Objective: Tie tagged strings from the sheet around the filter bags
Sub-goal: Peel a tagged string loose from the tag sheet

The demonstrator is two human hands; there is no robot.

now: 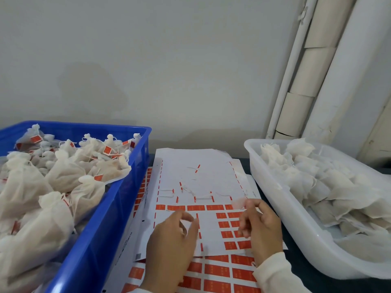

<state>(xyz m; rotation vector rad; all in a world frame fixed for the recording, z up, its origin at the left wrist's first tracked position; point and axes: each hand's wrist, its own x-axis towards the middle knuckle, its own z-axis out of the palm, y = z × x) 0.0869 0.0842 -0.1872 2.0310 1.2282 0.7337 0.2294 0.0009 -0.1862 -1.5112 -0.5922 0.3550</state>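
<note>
The top sheet point(201, 178) is white with orange-red tags in grid rows. Left of it, a blue crate point(101, 225) holds off-white tied bags point(63, 172) — right of it, a white tub point(296, 210).

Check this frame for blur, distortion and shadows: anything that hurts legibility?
Head view: both hands, left hand and right hand, are motion-blurred, fingers smeared; wide-angle lens bows the blue crate and white tub outward; lighting soft and even, faint shadow on the wall; tag print on the sheet unreadable.

light: even, soft, indoor
shadows: faint smudge on wall point(91, 85)
blur: both hands slightly smeared
edges: wide-angle bending
</note>
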